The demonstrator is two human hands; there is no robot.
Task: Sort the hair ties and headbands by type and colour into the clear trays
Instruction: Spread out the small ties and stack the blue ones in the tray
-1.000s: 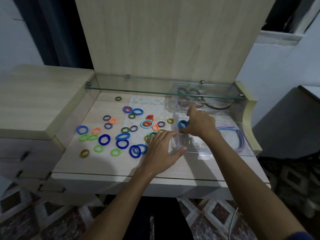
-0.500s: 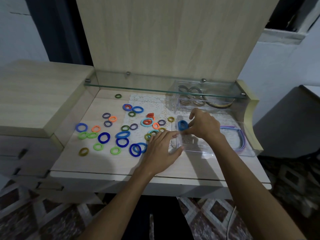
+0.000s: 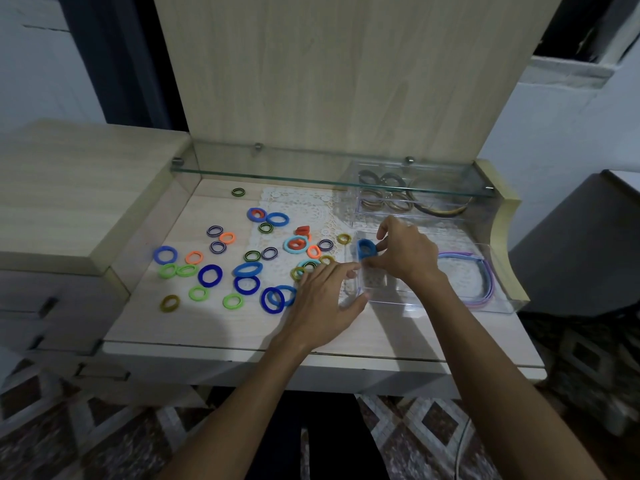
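There is one view only, from a wide-angle camera worn on the person's head, looking forward and steeply down at the table [image 3: 242,327]. Both forearms enter from the bottom edge and run up to the hands near the middle of the picture, the left hand [image 3: 320,306] just below and left of the right hand [image 3: 405,251]. The camera sits close, within arm's reach. Beyond the hands rises an upright wooden panel [image 3: 346,81]; below them the patterned floor [image 3: 104,434] shows.
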